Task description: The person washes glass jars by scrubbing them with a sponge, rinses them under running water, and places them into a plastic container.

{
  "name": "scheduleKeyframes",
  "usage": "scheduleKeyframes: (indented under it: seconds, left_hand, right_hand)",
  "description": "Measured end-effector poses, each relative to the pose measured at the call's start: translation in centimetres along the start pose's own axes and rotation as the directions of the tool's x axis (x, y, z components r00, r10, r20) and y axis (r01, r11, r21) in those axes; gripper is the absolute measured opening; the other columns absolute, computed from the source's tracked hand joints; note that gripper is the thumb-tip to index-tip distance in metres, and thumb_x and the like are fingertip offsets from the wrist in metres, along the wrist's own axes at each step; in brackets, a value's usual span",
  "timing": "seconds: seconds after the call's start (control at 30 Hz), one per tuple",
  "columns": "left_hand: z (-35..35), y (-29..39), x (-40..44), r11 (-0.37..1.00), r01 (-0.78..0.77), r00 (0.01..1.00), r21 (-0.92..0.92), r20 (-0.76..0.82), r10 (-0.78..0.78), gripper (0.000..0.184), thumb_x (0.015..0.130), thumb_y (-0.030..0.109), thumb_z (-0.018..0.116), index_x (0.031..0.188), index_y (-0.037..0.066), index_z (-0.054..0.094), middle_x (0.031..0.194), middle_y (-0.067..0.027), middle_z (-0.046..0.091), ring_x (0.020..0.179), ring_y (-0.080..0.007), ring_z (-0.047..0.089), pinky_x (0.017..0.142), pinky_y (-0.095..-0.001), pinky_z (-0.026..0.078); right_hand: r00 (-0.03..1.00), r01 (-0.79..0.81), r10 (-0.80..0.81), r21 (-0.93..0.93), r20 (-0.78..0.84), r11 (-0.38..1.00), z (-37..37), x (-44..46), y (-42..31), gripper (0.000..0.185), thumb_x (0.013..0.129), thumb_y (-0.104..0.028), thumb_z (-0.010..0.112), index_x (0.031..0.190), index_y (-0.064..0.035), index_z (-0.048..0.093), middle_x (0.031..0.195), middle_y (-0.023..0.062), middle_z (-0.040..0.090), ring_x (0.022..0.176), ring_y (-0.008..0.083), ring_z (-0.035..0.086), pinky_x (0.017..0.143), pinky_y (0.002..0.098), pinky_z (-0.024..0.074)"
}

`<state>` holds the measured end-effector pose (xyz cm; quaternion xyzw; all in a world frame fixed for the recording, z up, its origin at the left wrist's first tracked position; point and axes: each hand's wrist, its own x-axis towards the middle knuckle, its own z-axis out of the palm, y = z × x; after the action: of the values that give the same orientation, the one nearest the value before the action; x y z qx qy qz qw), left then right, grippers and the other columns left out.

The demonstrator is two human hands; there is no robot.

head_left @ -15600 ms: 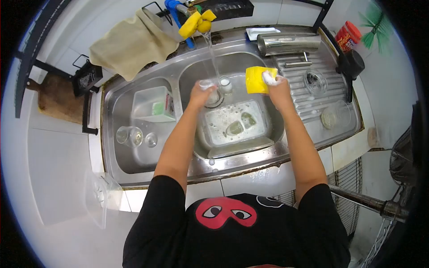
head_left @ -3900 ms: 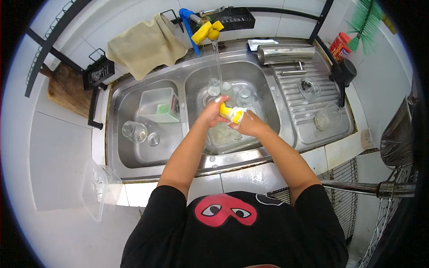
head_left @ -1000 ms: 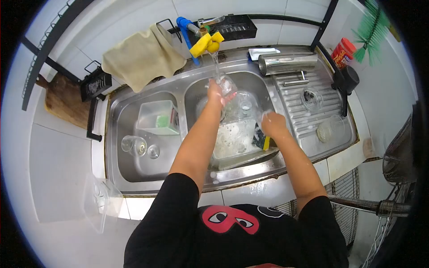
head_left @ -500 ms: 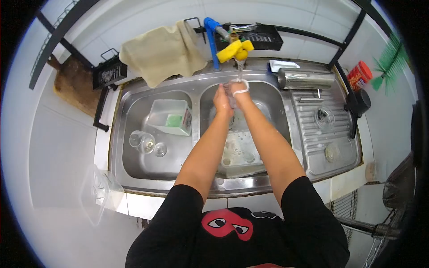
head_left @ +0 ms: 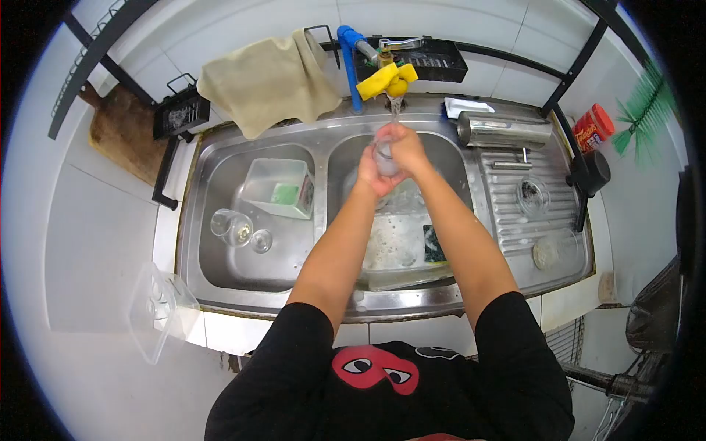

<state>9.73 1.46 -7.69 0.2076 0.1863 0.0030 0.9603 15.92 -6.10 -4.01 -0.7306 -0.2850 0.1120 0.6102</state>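
Both hands hold a clear glass [head_left: 383, 153] under the running tap [head_left: 396, 88] above the right-hand basin. My left hand [head_left: 373, 173] cups the glass from the left and below, its fingers closed around it. On the right, my right hand [head_left: 407, 151] grips the glass near its upper part. Water falls from the tap onto the right hand and the glass. Hands cover much of the glass, so its full shape is hidden. Below them a wet, pale tray [head_left: 390, 253] lies in the basin, with a dark scrub sponge [head_left: 433, 243] partly behind my right forearm.
In the left basin [head_left: 220, 275] are a stemmed glass [head_left: 232, 228] on its side and a clear plastic box [head_left: 278, 189] with a green sponge. A metal cylinder [head_left: 504, 131] and a clear glass dish [head_left: 532, 195] occupy the ribbed drainboard. A beige cloth [head_left: 268, 84] hangs behind.
My hands have shifted slightly toward me and turned, bringing the glass into clearer view. My right forearm moved right, revealing the dark sponge.
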Motion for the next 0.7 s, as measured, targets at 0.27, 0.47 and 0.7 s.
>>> scheduleKeyframes:
  seconds: [0.27,0.47,0.7]
  left_hand:
    - [6.2,1.8,-2.1,0.347,-0.298,0.731,0.889,-0.021,0.682,0.032,0.075,0.027,0.063,0.101,0.011,0.054,0.1,-0.0128,0.055,0.091,-0.0255,0.055,0.078,-0.0382,0.046]
    - [5.8,1.9,-2.2,-0.319,-0.327,0.386,0.889,0.434,0.814,0.025,0.077,0.023,0.059,0.094,0.005,0.057,0.09,-0.0161,0.054,0.083,-0.0292,0.056,0.076,-0.0362,0.044]
    - [4.5,2.1,-2.9,0.843,-0.29,0.848,0.452,-0.287,0.446,0.039,0.091,0.036,0.035,0.113,0.006,0.048,0.107,-0.0153,0.052,0.085,-0.0339,0.057,0.062,-0.0461,0.051]
  right_hand:
    - [0.86,-0.412,0.488,0.766,0.148,0.494,-1.2,-1.5,2.6,0.021,0.087,-0.013,0.04,0.103,-0.0034,0.051,0.094,0.0116,0.057,0.086,0.0265,0.058,0.072,0.0418,0.0509]
    - [0.834,-0.46,0.482,0.822,0.268,0.337,-0.8,-1.4,2.1,0.028,0.09,-0.023,0.037,0.107,-0.002,0.046,0.094,0.0144,0.054,0.086,0.029,0.057,0.068,0.0415,0.0506]
    - [0.982,-0.148,0.161,0.125,-0.095,0.981,-0.4,-0.9,0.0,0.043,0.073,-0.04,0.066,0.093,-0.0035,0.054,0.077,0.0076,0.055,0.068,0.0209,0.056,0.06,0.0337,0.047]
